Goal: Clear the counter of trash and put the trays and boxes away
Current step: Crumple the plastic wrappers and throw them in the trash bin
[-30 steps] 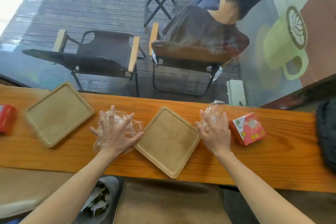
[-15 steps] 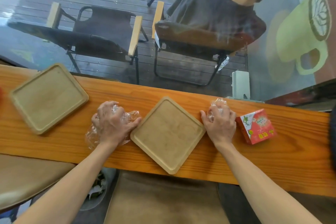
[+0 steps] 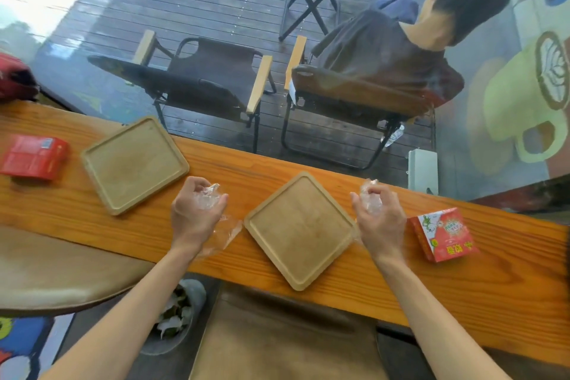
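Where both hands had lain flat on the plastic a second earlier, we saw the left hand and right hand lifted above the counter, each clenched on a crumpled clear wrapper. Bare wood lay open along the near edge. We counted two wooden trays, one between the hands, and two red boxes at the far left and right.
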